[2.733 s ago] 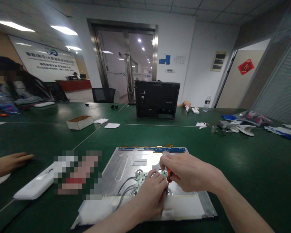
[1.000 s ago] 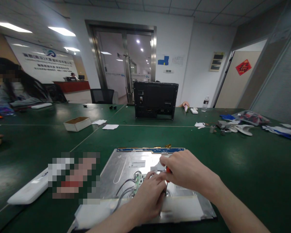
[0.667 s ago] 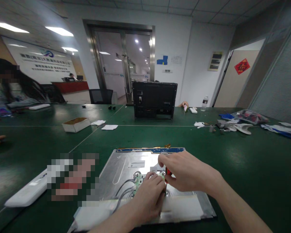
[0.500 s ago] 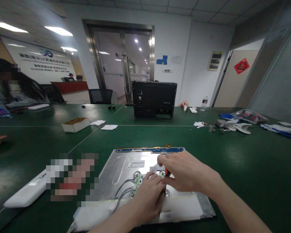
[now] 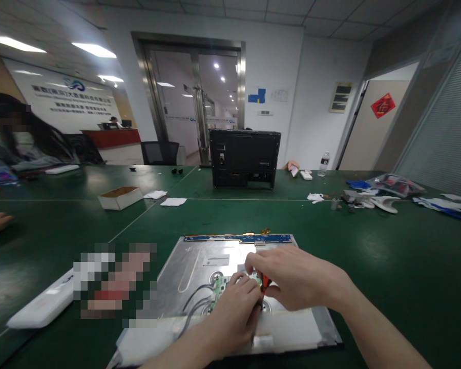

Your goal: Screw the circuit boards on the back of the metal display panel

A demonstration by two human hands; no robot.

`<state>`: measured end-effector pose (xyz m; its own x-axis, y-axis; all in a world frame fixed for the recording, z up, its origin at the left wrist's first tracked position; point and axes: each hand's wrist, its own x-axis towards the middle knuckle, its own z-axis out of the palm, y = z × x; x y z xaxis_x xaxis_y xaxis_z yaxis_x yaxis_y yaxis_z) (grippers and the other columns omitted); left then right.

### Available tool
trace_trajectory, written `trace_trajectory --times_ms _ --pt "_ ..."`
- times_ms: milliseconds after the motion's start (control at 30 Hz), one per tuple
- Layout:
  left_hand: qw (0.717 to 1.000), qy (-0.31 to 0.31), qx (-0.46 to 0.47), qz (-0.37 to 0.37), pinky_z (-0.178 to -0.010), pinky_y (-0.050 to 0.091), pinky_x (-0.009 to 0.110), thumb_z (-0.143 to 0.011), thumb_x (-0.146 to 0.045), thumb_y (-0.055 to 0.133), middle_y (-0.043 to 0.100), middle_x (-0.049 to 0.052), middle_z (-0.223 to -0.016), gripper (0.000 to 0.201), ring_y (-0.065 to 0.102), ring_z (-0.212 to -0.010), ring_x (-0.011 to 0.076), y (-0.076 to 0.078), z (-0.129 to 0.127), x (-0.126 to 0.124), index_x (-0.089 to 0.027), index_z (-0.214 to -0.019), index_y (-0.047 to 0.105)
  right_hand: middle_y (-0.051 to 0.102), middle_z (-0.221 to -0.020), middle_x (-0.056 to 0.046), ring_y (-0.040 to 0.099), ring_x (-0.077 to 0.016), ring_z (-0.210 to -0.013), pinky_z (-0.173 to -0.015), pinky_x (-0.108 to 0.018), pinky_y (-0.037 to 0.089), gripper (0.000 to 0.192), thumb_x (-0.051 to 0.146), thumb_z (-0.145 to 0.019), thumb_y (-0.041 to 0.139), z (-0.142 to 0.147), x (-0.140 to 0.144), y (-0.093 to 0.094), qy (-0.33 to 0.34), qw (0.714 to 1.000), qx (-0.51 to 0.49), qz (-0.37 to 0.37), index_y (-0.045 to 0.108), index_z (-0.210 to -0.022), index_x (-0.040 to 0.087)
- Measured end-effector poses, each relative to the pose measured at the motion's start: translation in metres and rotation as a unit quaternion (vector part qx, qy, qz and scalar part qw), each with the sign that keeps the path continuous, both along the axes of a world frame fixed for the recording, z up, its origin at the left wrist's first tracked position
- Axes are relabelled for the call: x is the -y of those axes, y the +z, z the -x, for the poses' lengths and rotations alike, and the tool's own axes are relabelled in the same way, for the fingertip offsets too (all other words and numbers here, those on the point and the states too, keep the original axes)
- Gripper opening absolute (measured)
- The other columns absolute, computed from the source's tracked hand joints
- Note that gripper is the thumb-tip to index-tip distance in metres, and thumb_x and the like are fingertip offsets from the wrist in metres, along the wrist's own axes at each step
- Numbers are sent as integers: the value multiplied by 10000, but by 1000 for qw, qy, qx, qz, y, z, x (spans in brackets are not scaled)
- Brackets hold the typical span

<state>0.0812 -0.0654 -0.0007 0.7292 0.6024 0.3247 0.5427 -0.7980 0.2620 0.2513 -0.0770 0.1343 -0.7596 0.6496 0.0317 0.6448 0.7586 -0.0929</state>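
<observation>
A metal-backed display panel [image 5: 194, 260] lies flat before me, with a blue circuit strip [image 5: 234, 238] along its far edge. In my right hand [image 5: 292, 274] is a screwdriver [image 5: 266, 281] with an orange and black handle, held upright over the panel. My left hand [image 5: 236, 300] is curled low over a small green circuit board [image 5: 218, 291], its fingertips beside the screwdriver's lower end. Whatever those fingers pinch is hidden, as is the screwdriver's tip. Grey cables [image 5: 195, 307] run from the board's left side.
Left of the panel lies a white oblong object [image 5: 42, 307], beside a blurred-out patch. Farther off are an open cardboard box [image 5: 120, 198], a black monitor housing [image 5: 246, 159], a water bottle [image 5: 323, 164] and loose parts [image 5: 363, 197]. A person sits at the far left; another's hand [image 5: 292, 165] shows behind the monitor.
My right hand has turned and shifted slightly down, so more of the screwdriver handle shows. My left hand keeps its place; the panel has not moved.
</observation>
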Motion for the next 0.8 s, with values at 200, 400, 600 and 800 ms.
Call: trace_trajectory --times_ms 200,400,600,800 --pt "1000 2 6 -1 -960 359 443 -799 -125 495 622 54 -966 211 548 -958 239 -3 1 0 -221 -956 599 680 -897 -58 627 -225 -783 -575 -285 356 227 322 -853 547 6 2 -1 -55 998 7 -15 523 -1038 191" --pt "1000 -5 4 -6 -974 351 450 -806 -150 507 629 59 -944 170 548 -978 248 -5 1 -2 -218 -927 605 658 -942 -64 609 -200 -779 -567 -281 337 236 159 -834 495 6 4 2 -20 1000 9 -15 514 -1069 179" --pt "1000 -2 12 -2 -962 356 439 -814 -141 485 627 56 -952 196 544 -981 241 -5 0 -2 -219 -951 600 648 -936 -61 600 -213 -769 -552 -288 351 230 243 -810 554 5 5 -1 -36 999 0 -29 506 -1027 184" --pt "1000 -9 17 18 -926 368 441 -773 -106 492 632 56 -958 139 551 -923 235 -3 1 -1 -198 -806 590 663 -863 -66 621 -214 -730 -516 -282 340 118 244 -874 508 10 5 -5 -101 994 14 -48 515 -970 174"
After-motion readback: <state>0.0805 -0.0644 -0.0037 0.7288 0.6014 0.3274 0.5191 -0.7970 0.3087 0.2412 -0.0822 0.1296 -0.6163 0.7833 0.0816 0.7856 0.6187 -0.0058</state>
